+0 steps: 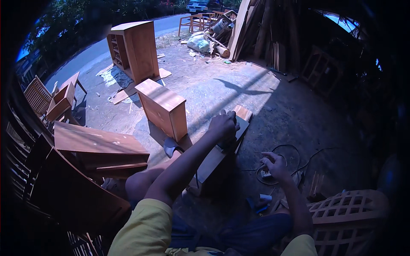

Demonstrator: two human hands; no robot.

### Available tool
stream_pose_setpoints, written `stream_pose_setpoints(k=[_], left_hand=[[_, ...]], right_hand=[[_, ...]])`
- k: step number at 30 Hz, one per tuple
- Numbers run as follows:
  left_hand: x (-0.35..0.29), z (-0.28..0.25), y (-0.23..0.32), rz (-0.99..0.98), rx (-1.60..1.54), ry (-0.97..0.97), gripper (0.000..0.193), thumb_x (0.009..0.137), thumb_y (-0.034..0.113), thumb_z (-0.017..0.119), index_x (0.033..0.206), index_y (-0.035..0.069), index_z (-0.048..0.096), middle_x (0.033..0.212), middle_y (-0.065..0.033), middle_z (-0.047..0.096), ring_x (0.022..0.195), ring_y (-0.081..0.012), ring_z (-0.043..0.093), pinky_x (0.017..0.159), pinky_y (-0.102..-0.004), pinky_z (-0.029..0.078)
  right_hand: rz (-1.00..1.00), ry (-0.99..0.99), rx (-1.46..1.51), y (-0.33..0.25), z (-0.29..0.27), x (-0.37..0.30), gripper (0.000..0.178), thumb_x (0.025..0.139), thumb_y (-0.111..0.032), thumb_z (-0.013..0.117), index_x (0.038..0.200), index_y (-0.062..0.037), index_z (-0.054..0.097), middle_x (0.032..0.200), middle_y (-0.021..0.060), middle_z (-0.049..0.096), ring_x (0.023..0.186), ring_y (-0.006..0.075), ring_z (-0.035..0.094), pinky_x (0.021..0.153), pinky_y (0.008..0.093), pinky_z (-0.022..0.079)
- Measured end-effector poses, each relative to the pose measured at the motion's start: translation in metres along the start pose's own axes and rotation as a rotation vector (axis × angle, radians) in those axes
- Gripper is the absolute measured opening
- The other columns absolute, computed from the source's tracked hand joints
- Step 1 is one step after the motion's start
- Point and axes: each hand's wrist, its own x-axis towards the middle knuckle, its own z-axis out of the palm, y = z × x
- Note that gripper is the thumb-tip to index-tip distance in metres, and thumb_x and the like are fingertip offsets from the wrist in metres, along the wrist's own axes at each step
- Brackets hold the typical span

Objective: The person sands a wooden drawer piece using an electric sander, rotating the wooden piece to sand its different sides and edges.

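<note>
My left hand (224, 127) is stretched forward over a long wooden piece (212, 161), its fingers curled round a dark thing that the hand and shadow mostly hide. The wooden piece lies lengthwise in front of me, its far end (244, 112) in sunlight and its near end close to my knees. My right hand (276, 166) hangs above the floor to the right of it, fingers loosely bent and apart, with nothing seen in them. Below and around that hand, a dark cord (294, 147) lies in loops on the floor.
Close on the left stand a small wooden cabinet (164, 111) and a tilted wooden panel (100, 141). Farther back is a tall cabinet (141, 53). A lattice chair back (346, 209) is at my right. Planks (260, 34) lean at the back beside a scrap heap (203, 42).
</note>
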Motion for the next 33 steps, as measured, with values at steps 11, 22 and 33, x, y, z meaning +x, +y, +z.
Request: stream_pose_setpoints(k=[11,22,33], left_hand=[[-0.069,-0.022,-0.011,-0.118,-0.113,-0.070,0.053,0.105,0.048,0.061,0.139,0.007,0.060,0.131,-0.0317,0.059,0.116,-0.0540,0.065,0.099,-0.0609,0.056],[0.036,0.047,0.001,-0.228,-0.711,0.264,0.037,0.109,0.031,0.057,0.126,0.002,0.072,0.120,-0.0257,0.076,0.114,-0.0417,0.073,0.099,-0.0497,0.055],[-0.033,0.047,-0.056,-0.241,-1.200,0.326,0.046,0.106,-0.001,0.051,0.151,0.001,0.059,0.140,-0.0228,0.069,0.131,-0.0293,0.066,0.109,-0.0397,0.054]], right_hand=[[-0.120,-0.096,0.010,-0.076,0.043,-0.011,0.051,0.109,-0.013,0.064,0.157,-0.0019,0.052,0.107,0.0114,0.075,0.091,0.0160,0.075,0.080,0.0320,0.061],[0.028,0.052,-0.254,-0.131,0.079,0.130,0.094,0.106,-0.074,0.046,0.164,0.0003,0.039,0.135,0.0381,0.066,0.123,0.0455,0.070,0.107,0.0514,0.053],[-0.063,0.100,-0.788,-0.137,0.112,0.134,0.101,0.093,-0.071,0.070,0.159,0.0005,0.043,0.139,0.0377,0.064,0.132,0.0490,0.064,0.111,0.0532,0.051]])
